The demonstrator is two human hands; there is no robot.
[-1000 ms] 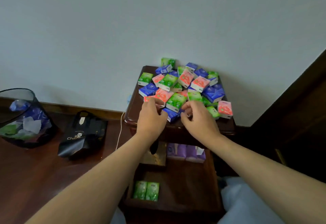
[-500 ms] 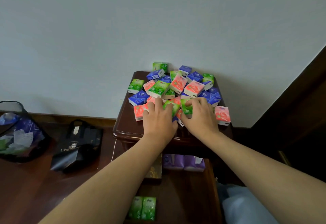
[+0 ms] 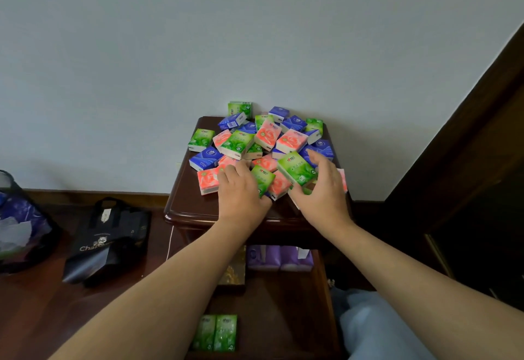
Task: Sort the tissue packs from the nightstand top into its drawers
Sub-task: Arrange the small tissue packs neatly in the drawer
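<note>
A heap of green, blue and pink tissue packs [image 3: 263, 138] covers the dark wooden nightstand top [image 3: 187, 203]. My right hand [image 3: 321, 192] grips a green tissue pack [image 3: 296, 168] at the heap's front, fingers over its far edge, thumb under its near corner; the pack is tilted up. My left hand [image 3: 241, 192] lies on the front packs with a second green pack [image 3: 263, 179] pinched between thumb and fingers. Below, an open drawer [image 3: 283, 303] holds two green packs [image 3: 215, 332]. Purple packs [image 3: 279, 257] sit in the drawer above it.
A gold box [image 3: 234, 271] lies beside the purple packs. On the floor to the left stand a black bag [image 3: 107, 240] and a mesh wastebasket [image 3: 17, 226]. A white cable [image 3: 170, 240] hangs by the nightstand. Dark wooden furniture [image 3: 467, 161] rises at right; light blue cloth [image 3: 368, 325] is near the drawer.
Both hands went from the front edge onto the heap. The right hand closed on a green pack and tipped it up; the left hand drew another green pack toward its thumb.
</note>
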